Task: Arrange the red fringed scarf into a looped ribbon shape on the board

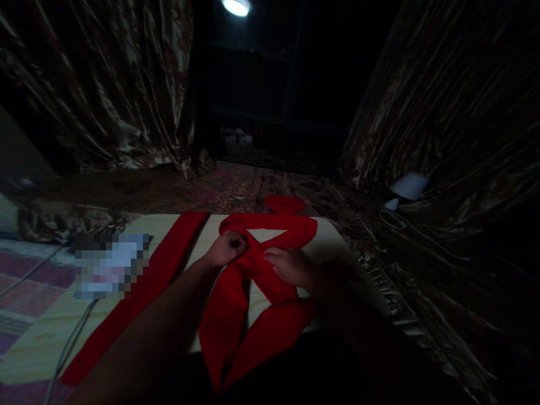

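A long red cloth strip [223, 304] lies on a pale wooden board [324, 228], folded into loops that cross near the middle. My left hand [230, 249] is closed at the left side of the crossing, with its fingers curled on the cloth. At the right side of the crossing my right hand [291, 267] pinches the same cloth between thumb and fingers. The fingertips are dim, so the exact grip is hard to see. A second, straight red strip [169, 264] stretches along the board to the left of my left forearm.
On the board's left side lies a blurred-out flat object [112, 267] with a cable [73, 337]. A small white lamp [409, 185] with a cord stands to the right. Patterned curtains [139, 84] hang beside a dark window, and more red cloth [284, 203] lies beyond the board.
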`<act>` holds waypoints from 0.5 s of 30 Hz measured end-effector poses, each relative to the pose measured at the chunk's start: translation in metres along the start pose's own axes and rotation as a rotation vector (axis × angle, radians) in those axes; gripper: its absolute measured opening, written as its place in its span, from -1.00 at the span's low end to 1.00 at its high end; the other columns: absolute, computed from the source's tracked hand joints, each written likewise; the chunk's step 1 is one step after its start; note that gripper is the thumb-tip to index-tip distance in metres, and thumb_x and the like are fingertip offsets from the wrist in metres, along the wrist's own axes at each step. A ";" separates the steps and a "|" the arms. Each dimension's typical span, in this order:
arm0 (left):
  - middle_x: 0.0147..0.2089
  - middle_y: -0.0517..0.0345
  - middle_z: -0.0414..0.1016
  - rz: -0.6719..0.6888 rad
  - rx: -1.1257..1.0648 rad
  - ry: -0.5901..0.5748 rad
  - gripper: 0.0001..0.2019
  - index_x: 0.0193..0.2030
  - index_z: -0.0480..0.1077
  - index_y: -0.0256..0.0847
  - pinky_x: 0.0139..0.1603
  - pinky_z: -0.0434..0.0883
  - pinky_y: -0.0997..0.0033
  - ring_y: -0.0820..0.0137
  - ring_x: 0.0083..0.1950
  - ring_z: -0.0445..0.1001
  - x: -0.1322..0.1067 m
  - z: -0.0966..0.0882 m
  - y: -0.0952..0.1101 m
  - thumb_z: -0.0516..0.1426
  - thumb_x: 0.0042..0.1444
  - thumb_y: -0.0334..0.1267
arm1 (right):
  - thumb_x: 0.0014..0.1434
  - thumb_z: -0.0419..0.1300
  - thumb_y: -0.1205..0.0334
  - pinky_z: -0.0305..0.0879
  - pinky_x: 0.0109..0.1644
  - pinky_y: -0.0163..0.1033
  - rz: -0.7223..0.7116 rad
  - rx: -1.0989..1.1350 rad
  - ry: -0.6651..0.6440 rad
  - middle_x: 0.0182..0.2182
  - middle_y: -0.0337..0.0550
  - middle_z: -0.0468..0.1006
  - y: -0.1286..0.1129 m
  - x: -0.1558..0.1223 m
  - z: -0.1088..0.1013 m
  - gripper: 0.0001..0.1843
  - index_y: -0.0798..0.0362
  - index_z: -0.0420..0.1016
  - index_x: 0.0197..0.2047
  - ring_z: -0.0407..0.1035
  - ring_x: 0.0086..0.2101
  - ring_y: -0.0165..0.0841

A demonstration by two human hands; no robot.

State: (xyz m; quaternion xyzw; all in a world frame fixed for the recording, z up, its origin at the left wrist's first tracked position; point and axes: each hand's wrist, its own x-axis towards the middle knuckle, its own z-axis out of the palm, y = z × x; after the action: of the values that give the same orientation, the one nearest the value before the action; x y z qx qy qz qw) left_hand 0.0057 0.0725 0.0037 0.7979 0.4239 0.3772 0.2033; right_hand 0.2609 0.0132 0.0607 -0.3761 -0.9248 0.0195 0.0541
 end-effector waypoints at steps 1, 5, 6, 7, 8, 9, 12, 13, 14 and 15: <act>-0.25 0.06 0.65 0.000 0.004 0.000 -0.82 -0.39 0.57 -0.18 -0.05 0.48 0.31 0.31 -0.17 0.58 0.000 0.001 -0.002 0.15 0.09 -0.20 | 0.23 0.13 0.42 0.36 0.03 -0.19 -0.019 -0.021 -0.014 0.17 -0.07 0.50 0.002 0.003 0.001 -0.60 0.01 0.52 0.12 0.48 -0.04 -0.24; -0.05 -0.02 0.65 -0.034 0.047 -0.001 -0.78 -0.28 0.64 -0.15 0.14 0.46 0.16 0.19 0.01 0.58 -0.001 0.003 -0.013 0.19 0.05 -0.16 | 0.31 0.05 0.42 0.37 0.01 -0.17 -0.078 -0.093 -0.009 0.17 -0.07 0.49 0.000 0.015 0.004 -0.55 -0.03 0.44 0.21 0.49 -0.06 -0.24; -0.02 -0.03 0.65 -0.038 0.057 -0.007 -0.77 -0.25 0.65 -0.14 0.17 0.45 0.13 0.17 0.04 0.58 -0.001 0.003 -0.015 0.20 0.04 -0.15 | 0.33 0.03 0.41 0.38 -0.02 -0.17 -0.092 -0.129 -0.016 0.15 -0.06 0.50 -0.002 0.018 0.005 -0.56 -0.02 0.45 0.21 0.49 -0.08 -0.24; 0.00 -0.04 0.65 -0.039 0.065 -0.014 -0.76 -0.23 0.66 -0.13 0.19 0.44 0.11 0.17 0.06 0.57 -0.001 0.004 -0.017 0.20 0.04 -0.14 | 0.34 0.02 0.40 0.38 -0.05 -0.17 -0.101 -0.170 -0.030 0.11 -0.05 0.53 -0.003 0.021 0.007 -0.59 0.00 0.46 0.18 0.50 -0.10 -0.23; 0.00 -0.03 0.65 -0.038 0.070 -0.019 -0.75 -0.22 0.67 -0.13 0.20 0.44 0.10 0.17 0.07 0.57 -0.001 0.004 -0.018 0.20 0.05 -0.14 | 0.35 0.01 0.40 0.38 -0.09 -0.17 -0.109 -0.212 -0.050 0.05 -0.03 0.55 -0.005 0.022 0.008 -0.62 0.03 0.49 0.13 0.50 -0.13 -0.23; 0.00 -0.03 0.65 -0.036 0.074 -0.018 -0.75 -0.21 0.67 -0.12 0.20 0.44 0.10 0.17 0.07 0.56 -0.001 0.004 -0.019 0.19 0.06 -0.13 | 0.35 0.00 0.39 0.38 -0.11 -0.16 -0.112 -0.250 -0.069 0.00 -0.03 0.57 -0.006 0.024 0.010 -0.66 0.06 0.51 0.07 0.50 -0.15 -0.22; -0.01 -0.02 0.65 -0.028 0.084 -0.008 -0.75 -0.21 0.67 -0.11 0.18 0.45 0.11 0.18 0.06 0.57 -0.001 0.005 -0.020 0.19 0.08 -0.12 | 0.36 0.01 0.37 0.36 -0.12 -0.16 -0.111 -0.305 -0.087 -0.11 0.00 0.58 -0.005 0.025 0.012 -0.73 0.10 0.53 -0.05 0.50 -0.18 -0.22; -0.02 -0.01 0.66 -0.022 0.085 -0.008 -0.75 -0.22 0.67 -0.10 0.18 0.46 0.11 0.18 0.06 0.57 -0.001 0.006 -0.019 0.19 0.09 -0.11 | 0.37 0.00 0.36 0.36 -0.11 -0.16 -0.106 -0.301 -0.077 -0.12 0.00 0.58 -0.004 0.024 0.011 -0.73 0.10 0.53 -0.06 0.49 -0.18 -0.23; -0.02 -0.01 0.66 -0.017 0.084 -0.009 -0.75 -0.22 0.67 -0.10 0.18 0.46 0.11 0.18 0.06 0.57 -0.001 0.006 -0.019 0.19 0.09 -0.10 | 0.38 0.00 0.36 0.35 -0.09 -0.17 -0.101 -0.285 -0.060 -0.12 0.00 0.58 -0.003 0.022 0.009 -0.73 0.09 0.53 -0.06 0.49 -0.17 -0.24; -0.03 -0.01 0.66 -0.014 0.081 -0.013 -0.75 -0.22 0.67 -0.10 0.18 0.46 0.12 0.19 0.06 0.57 -0.001 0.006 -0.019 0.19 0.10 -0.09 | 0.38 0.00 0.35 0.34 -0.07 -0.18 -0.096 -0.256 -0.035 -0.11 0.00 0.58 -0.001 0.020 0.007 -0.73 0.09 0.54 -0.05 0.48 -0.16 -0.26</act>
State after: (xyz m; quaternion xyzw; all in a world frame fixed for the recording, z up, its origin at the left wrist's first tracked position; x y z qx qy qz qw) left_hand 0.0002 0.0824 -0.0129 0.8049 0.4430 0.3533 0.1762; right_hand 0.2453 0.0260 0.0556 -0.3350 -0.9374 -0.0950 -0.0095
